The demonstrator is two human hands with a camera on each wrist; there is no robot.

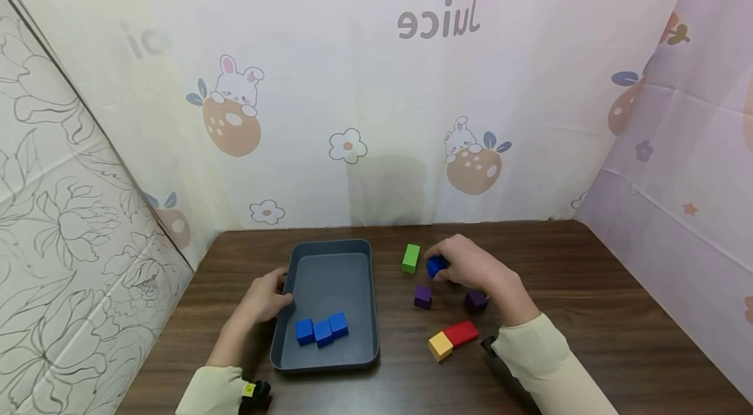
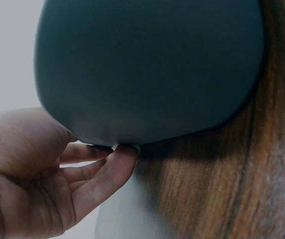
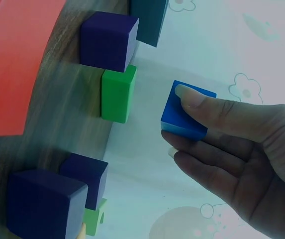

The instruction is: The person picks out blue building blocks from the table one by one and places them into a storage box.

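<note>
My right hand [image 1: 467, 261] pinches a blue cube [image 3: 187, 109] between thumb and fingers, over the right half of the table. In the right wrist view the cube shows above the tabletop, apart from the other blocks. My left hand [image 1: 265, 297] grips the left side of a dark grey tray [image 1: 375, 310], its thumb at the rim. Inside the tray, near its front, several blue cubes [image 1: 323, 332] sit in a short row. Close to the right hand are a green block [image 1: 411, 258] and a purple cube [image 1: 423, 297].
Another purple cube [image 1: 476, 300] lies under the right wrist. Nearer the front, a red block [image 1: 461, 333] touches a yellow cube [image 1: 440, 346]. The right wrist view also shows a light green block [image 3: 93, 219] behind purple ones. A patterned curtain [image 1: 376, 88] hangs behind the wooden table [image 1: 600, 323].
</note>
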